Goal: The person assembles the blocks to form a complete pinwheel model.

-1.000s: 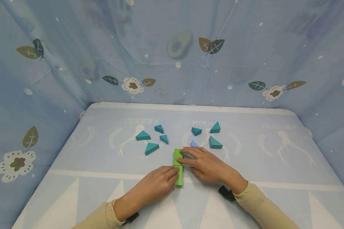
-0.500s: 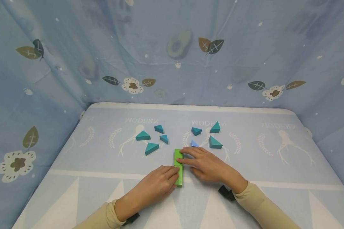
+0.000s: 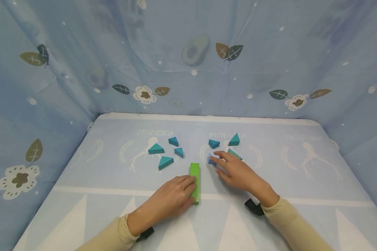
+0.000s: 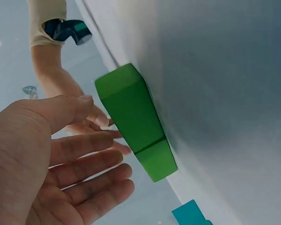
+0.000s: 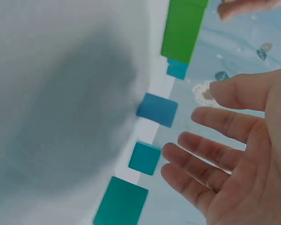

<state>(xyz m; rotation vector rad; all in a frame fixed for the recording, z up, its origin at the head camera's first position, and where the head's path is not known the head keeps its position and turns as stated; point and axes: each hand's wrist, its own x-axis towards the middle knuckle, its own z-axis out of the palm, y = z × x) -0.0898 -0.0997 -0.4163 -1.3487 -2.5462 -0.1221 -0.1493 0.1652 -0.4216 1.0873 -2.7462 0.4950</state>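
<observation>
Our loose-fingered left hand (image 3: 174, 196), lower centre, could part the green blocks (image 3: 194, 169) by drifting; our right hand (image 3: 238, 173) spreads loosely.

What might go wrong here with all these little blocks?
The right grip, reaching for the blue block, might bump the teal block partly hidden behind it. The left grip, right at the two end-to-end green blocks, might push them out of line.
</observation>
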